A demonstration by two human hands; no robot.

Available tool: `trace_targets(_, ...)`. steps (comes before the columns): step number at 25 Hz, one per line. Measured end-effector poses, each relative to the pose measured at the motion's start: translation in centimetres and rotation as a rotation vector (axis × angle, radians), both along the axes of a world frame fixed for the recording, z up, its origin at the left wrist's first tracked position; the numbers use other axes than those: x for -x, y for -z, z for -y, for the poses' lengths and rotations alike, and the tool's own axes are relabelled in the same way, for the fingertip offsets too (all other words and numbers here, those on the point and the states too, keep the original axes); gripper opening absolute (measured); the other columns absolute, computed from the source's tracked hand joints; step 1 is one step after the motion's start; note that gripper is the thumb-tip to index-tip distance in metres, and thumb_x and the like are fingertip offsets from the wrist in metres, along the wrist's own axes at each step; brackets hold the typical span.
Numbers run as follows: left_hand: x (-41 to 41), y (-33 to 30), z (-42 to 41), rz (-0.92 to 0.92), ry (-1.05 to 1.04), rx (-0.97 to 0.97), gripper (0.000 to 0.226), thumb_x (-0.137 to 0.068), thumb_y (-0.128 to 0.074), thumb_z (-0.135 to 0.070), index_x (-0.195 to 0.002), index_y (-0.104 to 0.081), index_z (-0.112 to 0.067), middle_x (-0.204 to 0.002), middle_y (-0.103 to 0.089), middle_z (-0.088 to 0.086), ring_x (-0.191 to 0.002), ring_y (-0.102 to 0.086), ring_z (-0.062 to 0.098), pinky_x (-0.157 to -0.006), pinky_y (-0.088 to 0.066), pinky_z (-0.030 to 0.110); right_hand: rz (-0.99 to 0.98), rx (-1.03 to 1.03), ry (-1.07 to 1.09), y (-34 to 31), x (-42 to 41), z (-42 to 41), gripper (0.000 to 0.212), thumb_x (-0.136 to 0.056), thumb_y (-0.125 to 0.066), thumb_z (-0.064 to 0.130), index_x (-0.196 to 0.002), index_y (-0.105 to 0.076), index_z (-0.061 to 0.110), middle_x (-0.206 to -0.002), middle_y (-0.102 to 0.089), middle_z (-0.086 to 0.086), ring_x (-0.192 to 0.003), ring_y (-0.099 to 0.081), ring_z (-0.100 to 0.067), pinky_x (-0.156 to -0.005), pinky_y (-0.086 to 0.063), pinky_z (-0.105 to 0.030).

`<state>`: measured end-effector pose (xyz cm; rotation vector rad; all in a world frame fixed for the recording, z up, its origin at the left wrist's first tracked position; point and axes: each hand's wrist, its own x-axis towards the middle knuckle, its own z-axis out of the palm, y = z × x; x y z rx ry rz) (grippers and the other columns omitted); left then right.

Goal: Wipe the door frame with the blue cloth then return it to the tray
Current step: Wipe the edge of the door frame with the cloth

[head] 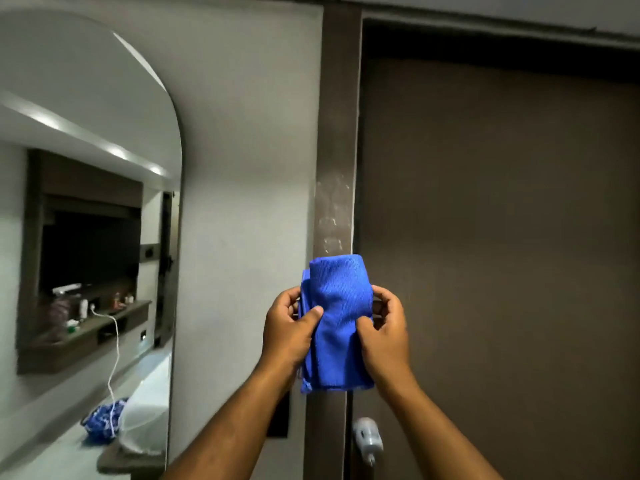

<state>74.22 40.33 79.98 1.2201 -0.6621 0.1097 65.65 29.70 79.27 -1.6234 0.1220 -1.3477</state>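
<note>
Two bare forearms reach up from the bottom edge, and both hands meet on a folded blue microfibre cloth [337, 323] held in front of the vertical brown door frame [337, 133]. On the cloth's left side, the left hand [289, 327] has its grip clenched on the fabric, thumb across the front and fingers curled behind. Opposite it, the right hand [384, 332] grasps the right edge the same way, thumb pressed into a fold. Hanging upright, the cloth has a rounded fold on top and loose layered edges at the bottom; whether it touches the frame cannot be told.

Pale smudges mark the frame just above the cloth. Right of the frame is a flat dark brown door panel [502, 254], and a silver lever handle [369, 439] shows low down near the right forearm. Left of the frame is a plain white wall [242, 168], then a tall arched mirror [86, 237] reflecting a dim room with a wall shelf and a white cord.
</note>
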Motion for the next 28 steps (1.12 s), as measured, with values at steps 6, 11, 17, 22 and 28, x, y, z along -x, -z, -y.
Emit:
trace_targets(6,-3.1,-3.9,2.1,0.203,-0.264,-0.090,0.035,-0.083,-0.067,-0.012,-0.116,-0.058,-0.020,-0.102,-0.068,-0.004,-0.090,-0.065,0.012,-0.082,-0.053,0.028,-0.010,0.560,0.407,-3.0,-5.4,2.5,0.046,-0.081,-0.044,0.012,-0.125,-0.047,0.025,-0.119,-0.046,-0.004,-0.095,-0.058,-0.019,-0.076,-0.048,-0.026)
trace_targets(11,-5.9,-4.1,2.5,0.333,-0.478,-0.194,0.026,-0.080,-0.070,-0.019,-0.105,-0.063,-0.023,-0.082,-0.063,-0.009,-0.064,-0.056,0.007,-0.066,-0.049,0.020,-0.203,0.842,0.765,-1.9,-8.7,4.6,0.040,-0.083,-0.057,0.022,-0.119,-0.057,0.006,-0.138,-0.046,-0.023,-0.114,-0.053,-0.043,-0.077,-0.053,-0.052)
trace_targets(17,-9.2,-4.9,0.7,0.584,-0.734,-0.275,0.031,-0.088,-0.061,-0.029,-0.116,-0.064,-0.018,-0.111,-0.066,0.002,-0.100,-0.061,0.023,-0.085,-0.053,0.039,-0.376,0.893,0.766,-2.2,-11.3,2.0,0.061,-0.101,-0.007,0.032,-0.142,-0.033,-0.005,-0.151,-0.027,-0.026,-0.142,-0.028,-0.039,-0.114,-0.009,-0.049)
trace_targets(22,-13.4,-7.5,-0.7,0.901,-1.074,-0.666,0.060,-0.088,-0.045,-0.045,-0.139,-0.048,-0.015,-0.145,-0.049,0.017,-0.134,-0.045,0.039,-0.101,-0.043,0.050,-0.279,1.036,0.792,-2.8,-12.6,2.3,0.071,-0.081,-0.040,0.030,-0.145,-0.028,0.002,-0.152,-0.032,-0.023,-0.145,-0.007,-0.032,-0.114,-0.011,-0.050)
trace_targets(28,-18.0,-9.9,0.6,1.053,-1.113,-0.659,0.073,-0.092,-0.019,-0.062,-0.152,-0.020,-0.021,-0.163,-0.010,0.014,-0.150,-0.007,0.034,-0.118,-0.010,0.051,-0.153,1.143,0.896,-14.3,-13.3,4.7,0.073,-0.085,-0.039,0.037,-0.150,-0.020,0.009,-0.159,-0.014,-0.011,-0.149,-0.007,-0.024,-0.116,-0.007,-0.047)
